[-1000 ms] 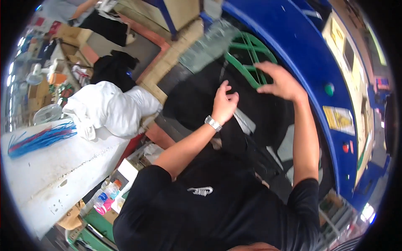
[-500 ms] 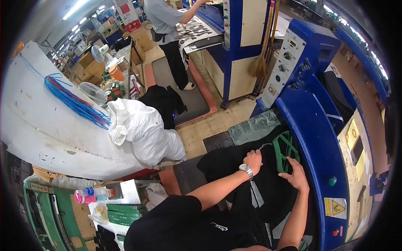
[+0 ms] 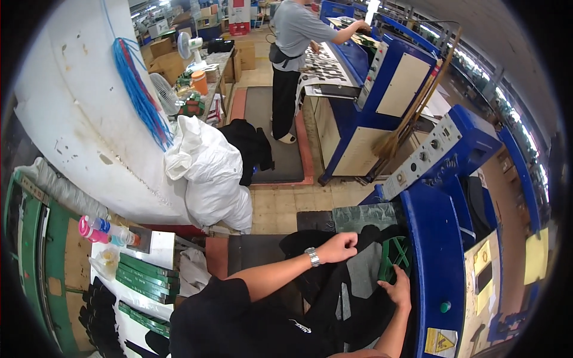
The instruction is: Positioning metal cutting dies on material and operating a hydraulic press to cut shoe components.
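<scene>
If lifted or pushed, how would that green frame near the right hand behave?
The green frame would probably stay stiff, since its bars look straight and hold their shape. Its angular outline suggests it would slide rather than roll.

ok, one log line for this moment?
left hand: curled at black fabric, grip unclear | right hand: open at green frame | blue machine: at right

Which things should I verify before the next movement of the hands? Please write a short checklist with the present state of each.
1. Right hand at the green open frame with crossing bars: ok, at its lower end.
2. Left hand apart from the frame: ok, left of it.
3. Left fingers gripping the soft black fabric: cannot tell.
4. Fabric smooth and even: not ok, grey areas show between its dark parts.
5. Hands off the round green button: ok.
</scene>
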